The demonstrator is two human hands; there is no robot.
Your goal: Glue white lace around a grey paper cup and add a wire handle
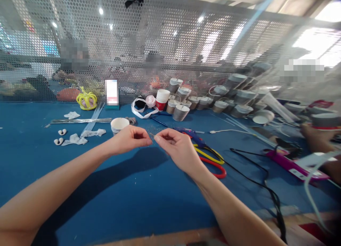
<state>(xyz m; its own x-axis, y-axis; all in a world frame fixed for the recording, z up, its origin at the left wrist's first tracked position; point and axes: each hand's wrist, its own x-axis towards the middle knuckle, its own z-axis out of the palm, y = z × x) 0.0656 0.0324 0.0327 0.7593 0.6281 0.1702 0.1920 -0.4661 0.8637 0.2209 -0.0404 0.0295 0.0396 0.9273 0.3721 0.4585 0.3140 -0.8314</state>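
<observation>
My left hand (133, 137) and my right hand (178, 146) are above the middle of the blue table (119, 200), their fingertips almost meeting. Thumb and fingers of each are pinched; whatever lies between the tips is too small to make out. Just behind my left hand stands a white paper cup (119, 123), partly covered by it. Beside my right hand lies a blue glue gun (197, 137), its near end hidden. Red and yellow loop handles (220, 172), apparently of scissors, show from under my right wrist.
Thin metal wires (80, 121) and white lace pieces (76, 139) lie left. Several grey-wrapped cups (181, 113) stand at the back. Black cables (262, 176) and a purple power strip (293, 166) occupy the right, near another person's hand (310, 139). A perforated screen (165, 36) closes the far side.
</observation>
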